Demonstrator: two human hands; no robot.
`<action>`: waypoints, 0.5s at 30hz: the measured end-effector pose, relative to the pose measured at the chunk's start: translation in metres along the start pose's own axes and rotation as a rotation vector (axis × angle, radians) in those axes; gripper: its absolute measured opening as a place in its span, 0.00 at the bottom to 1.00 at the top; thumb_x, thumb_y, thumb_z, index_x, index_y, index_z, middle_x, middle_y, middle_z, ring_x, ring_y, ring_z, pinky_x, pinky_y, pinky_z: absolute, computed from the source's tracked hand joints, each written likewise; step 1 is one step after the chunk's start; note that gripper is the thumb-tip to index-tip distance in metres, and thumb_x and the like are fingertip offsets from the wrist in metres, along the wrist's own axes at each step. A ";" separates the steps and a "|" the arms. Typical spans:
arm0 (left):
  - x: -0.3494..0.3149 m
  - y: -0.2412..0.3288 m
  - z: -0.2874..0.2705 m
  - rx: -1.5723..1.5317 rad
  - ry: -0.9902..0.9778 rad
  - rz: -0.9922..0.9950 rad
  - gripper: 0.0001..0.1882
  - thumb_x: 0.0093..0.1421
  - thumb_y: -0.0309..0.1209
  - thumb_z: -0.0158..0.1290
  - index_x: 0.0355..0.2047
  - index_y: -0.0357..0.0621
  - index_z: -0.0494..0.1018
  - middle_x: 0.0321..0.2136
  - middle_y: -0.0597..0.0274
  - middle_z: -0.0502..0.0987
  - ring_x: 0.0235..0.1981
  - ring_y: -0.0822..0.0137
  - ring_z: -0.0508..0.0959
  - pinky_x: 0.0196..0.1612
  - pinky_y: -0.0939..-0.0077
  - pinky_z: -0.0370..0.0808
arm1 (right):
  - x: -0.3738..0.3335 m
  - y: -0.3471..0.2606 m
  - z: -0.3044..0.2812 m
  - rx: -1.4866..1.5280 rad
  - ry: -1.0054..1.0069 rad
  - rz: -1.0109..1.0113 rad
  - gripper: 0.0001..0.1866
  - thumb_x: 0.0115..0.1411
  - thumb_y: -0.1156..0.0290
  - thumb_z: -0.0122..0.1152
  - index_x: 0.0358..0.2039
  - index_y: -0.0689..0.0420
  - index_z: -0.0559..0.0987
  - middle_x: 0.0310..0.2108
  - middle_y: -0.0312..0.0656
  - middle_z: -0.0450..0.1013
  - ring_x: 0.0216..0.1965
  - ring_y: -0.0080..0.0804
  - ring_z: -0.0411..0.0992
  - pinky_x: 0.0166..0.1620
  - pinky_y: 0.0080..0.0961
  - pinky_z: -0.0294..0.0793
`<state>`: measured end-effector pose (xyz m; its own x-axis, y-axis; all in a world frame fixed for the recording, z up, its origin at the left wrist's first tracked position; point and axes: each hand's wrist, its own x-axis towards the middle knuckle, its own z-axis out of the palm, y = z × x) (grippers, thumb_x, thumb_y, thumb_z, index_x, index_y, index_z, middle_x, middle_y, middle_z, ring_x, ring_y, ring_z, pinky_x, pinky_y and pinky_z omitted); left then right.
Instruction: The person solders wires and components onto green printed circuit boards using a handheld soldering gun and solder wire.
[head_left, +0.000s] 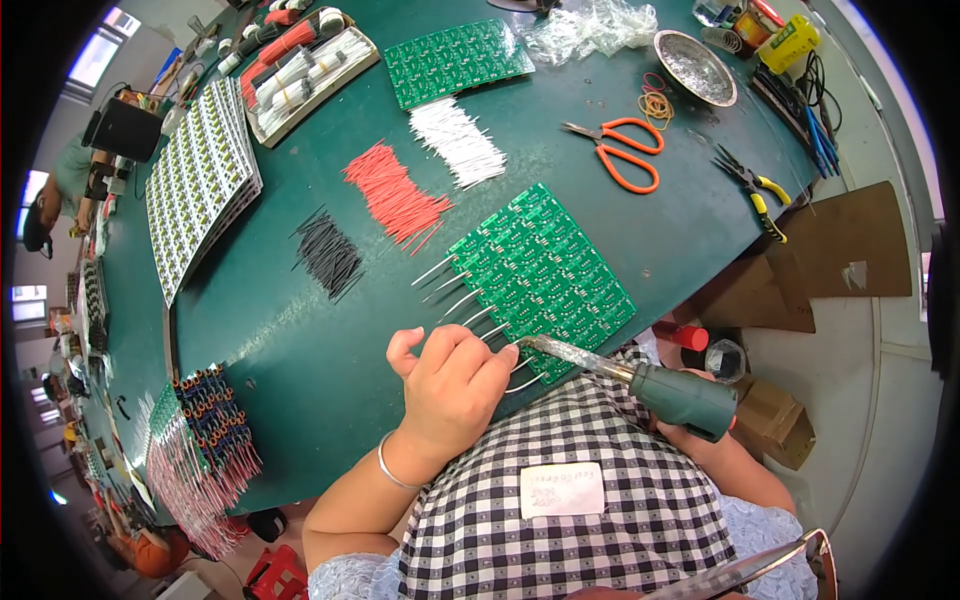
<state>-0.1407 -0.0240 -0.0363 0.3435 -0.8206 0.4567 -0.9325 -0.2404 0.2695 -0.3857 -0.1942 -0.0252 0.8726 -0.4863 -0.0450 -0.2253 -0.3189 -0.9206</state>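
A green circuit board panel (pixel 548 275) lies flat on the table, with several short white wires (pixel 456 305) sticking out from its left edge. My left hand (pixel 452 388) is closed in a pinch at that edge, apparently on one white wire, though the fingers mostly hide it. My right hand (pixel 705 445) grips the dark green handle of a soldering iron (pixel 680 400), which hides part of the fingers. The iron's metal tip reaches the board's lower left edge, right beside my left fingertips. Farther off lie piles of white wires (pixel 458 142), red wires (pixel 398 195) and black wires (pixel 330 255).
Orange-handled scissors (pixel 625 150), yellow-handled pliers (pixel 755 190) and a metal bowl (pixel 696 68) lie at the right. Another green panel (pixel 455 62) sits at the back. Stacked boards (pixel 200 180), a wire box (pixel 310 85) and wired boards (pixel 205 440) are at the left.
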 end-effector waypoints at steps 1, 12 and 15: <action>0.000 0.000 0.000 0.000 -0.002 0.001 0.10 0.40 0.26 0.61 0.24 0.57 0.76 0.18 0.75 0.64 0.29 0.74 0.70 0.48 0.61 0.52 | 0.001 0.001 -0.002 0.001 -0.001 0.000 0.17 0.45 0.75 0.64 0.38 0.59 0.78 0.40 0.43 0.75 0.44 0.39 0.71 0.50 0.34 0.66; 0.001 -0.001 0.000 0.004 -0.004 0.006 0.10 0.41 0.26 0.60 0.25 0.57 0.77 0.18 0.75 0.64 0.29 0.74 0.70 0.48 0.61 0.52 | -0.002 0.005 -0.002 0.098 -0.046 0.095 0.13 0.47 0.72 0.62 0.36 0.58 0.78 0.38 0.43 0.75 0.40 0.42 0.72 0.46 0.37 0.67; 0.001 -0.001 0.000 0.006 -0.003 0.006 0.10 0.41 0.26 0.60 0.25 0.57 0.76 0.18 0.76 0.64 0.29 0.74 0.70 0.48 0.61 0.52 | -0.005 0.009 -0.002 0.023 -0.045 0.101 0.13 0.48 0.72 0.62 0.36 0.58 0.79 0.37 0.43 0.76 0.39 0.42 0.72 0.46 0.36 0.67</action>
<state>-0.1399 -0.0243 -0.0361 0.3380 -0.8235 0.4555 -0.9350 -0.2387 0.2623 -0.3933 -0.1960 -0.0321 0.8645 -0.4780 -0.1552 -0.3036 -0.2507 -0.9192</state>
